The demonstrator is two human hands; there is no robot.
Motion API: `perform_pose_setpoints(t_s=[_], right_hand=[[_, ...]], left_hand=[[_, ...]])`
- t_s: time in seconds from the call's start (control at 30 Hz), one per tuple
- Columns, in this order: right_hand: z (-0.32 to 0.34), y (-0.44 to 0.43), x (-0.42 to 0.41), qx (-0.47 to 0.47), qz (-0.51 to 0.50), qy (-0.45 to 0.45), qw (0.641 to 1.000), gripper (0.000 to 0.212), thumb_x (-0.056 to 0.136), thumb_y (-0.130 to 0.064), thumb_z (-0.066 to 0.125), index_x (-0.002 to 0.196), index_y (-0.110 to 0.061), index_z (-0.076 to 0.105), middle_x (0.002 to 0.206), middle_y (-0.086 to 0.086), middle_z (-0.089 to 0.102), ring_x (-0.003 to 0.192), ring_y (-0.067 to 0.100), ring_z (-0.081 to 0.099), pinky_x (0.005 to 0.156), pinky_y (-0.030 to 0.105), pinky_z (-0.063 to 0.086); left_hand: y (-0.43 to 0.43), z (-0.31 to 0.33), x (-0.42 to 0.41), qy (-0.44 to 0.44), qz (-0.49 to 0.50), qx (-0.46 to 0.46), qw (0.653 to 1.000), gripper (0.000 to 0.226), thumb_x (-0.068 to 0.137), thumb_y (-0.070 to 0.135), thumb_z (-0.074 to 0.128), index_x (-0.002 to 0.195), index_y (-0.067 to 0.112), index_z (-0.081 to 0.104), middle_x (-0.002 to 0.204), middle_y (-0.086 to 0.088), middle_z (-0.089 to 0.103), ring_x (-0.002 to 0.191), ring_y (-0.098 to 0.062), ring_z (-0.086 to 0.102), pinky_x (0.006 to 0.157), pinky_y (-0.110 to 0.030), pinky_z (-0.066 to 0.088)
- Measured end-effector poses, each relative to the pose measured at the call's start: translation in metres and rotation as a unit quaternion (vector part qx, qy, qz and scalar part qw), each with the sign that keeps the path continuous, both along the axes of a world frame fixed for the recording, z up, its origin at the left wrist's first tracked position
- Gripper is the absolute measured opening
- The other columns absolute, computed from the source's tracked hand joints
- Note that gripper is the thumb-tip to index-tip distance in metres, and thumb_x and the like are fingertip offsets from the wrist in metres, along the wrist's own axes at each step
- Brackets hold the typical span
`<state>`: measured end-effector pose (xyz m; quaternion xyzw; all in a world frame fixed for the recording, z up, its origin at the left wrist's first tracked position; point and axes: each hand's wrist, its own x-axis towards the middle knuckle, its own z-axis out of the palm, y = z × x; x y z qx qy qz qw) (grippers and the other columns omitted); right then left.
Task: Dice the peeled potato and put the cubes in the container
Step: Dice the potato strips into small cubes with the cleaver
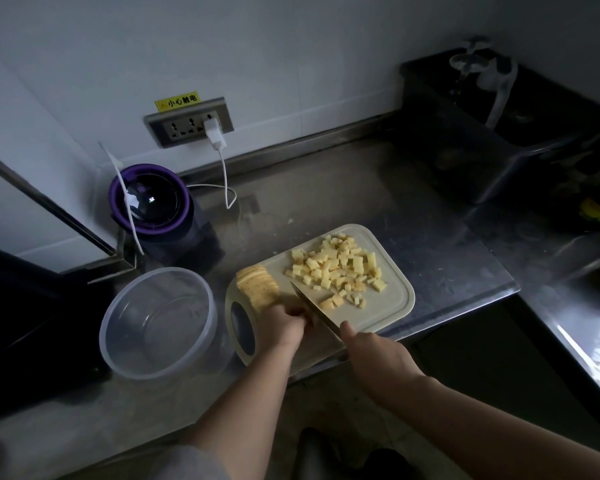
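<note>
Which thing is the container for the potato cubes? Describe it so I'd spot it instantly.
Find the steel counter and the pale rectangular cutting board on it. Just left of the board stands a clear round plastic tub, empty. Unlike the dark purple-rimmed appliance behind it, it is see-through.

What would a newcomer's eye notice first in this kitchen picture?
The bright yellow potato cubes heaped on the cutting board stand out in the dim kitchen. Nearer the camera the right hand holds a knife, blade slanted beside the left hand. Left of the board stands the clear container, with no cubes in it.
</note>
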<state>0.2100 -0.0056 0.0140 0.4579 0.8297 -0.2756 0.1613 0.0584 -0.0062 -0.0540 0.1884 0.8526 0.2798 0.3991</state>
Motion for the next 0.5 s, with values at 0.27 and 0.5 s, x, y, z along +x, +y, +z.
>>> perform_pose_setpoints(t_s=[0.27,0.5], right_hand=[[0.002,-0.009,0.012,-0.009,0.004,-0.014,1.000,0.055,0.100,-0.015,0.047,0.148,-0.019,0.020,0.092,0.001,0.062,0.082,0.014,0.066,0.070,0.028,0.057],[0.039,-0.001,0.043,-0.028,0.071,-0.056,0.996,0.044,0.101,-0.022,0.050,0.142,-0.019,0.033,0.103,0.002,0.062,0.092,0.014,0.064,0.080,0.029,0.056]], left_hand=[[-0.001,0.002,0.001,0.008,0.002,0.006,1.000,0.019,0.090,0.017,0.062,0.108,0.012,0.064,0.095,-0.004,0.065,0.091,-0.022,0.062,0.080,-0.032,0.051],[-0.001,0.004,0.000,-0.020,-0.015,0.023,0.999,0.007,0.086,0.018,0.069,0.084,0.023,0.063,0.096,-0.002,0.068,0.092,-0.021,0.063,0.086,-0.033,0.052]])
